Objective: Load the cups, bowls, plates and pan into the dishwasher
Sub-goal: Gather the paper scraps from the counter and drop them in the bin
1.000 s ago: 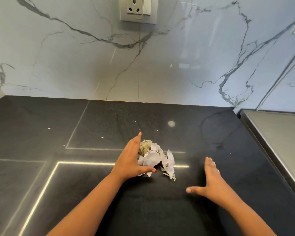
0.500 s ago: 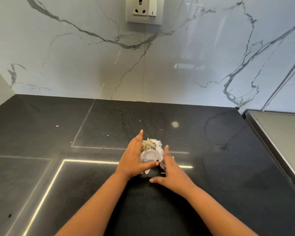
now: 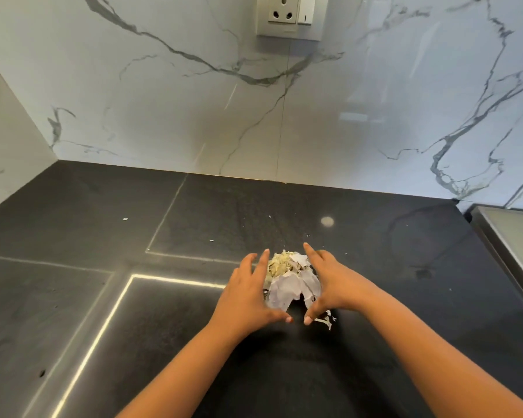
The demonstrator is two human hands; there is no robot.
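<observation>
White paper scraps (image 3: pixel 287 289) cupped between left hand (image 3: pixel 248 300) and right hand (image 3: pixel 334 285).

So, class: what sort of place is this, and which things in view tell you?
Most likely a home kitchen: a dark worktop, a marble-look splashback with a socket, and food scraps being gathered by hand.

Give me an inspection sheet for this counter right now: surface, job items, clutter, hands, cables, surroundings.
Surface: black stone counter, pale seam lines, scattered crumbs.
Job's things: nothing seen; no cups, bowls, plates, pan or dishwasher in view.
Clutter: pile of torn paper and food scraps; loose shreds beside the right thumb.
Hands: left hand and right hand flank the pile, fingers straight, cupping its sides.
Cables: nothing seen; wall socket has nothing plugged in.
Surroundings: marble backsplash; steel surface at right edge.
</observation>
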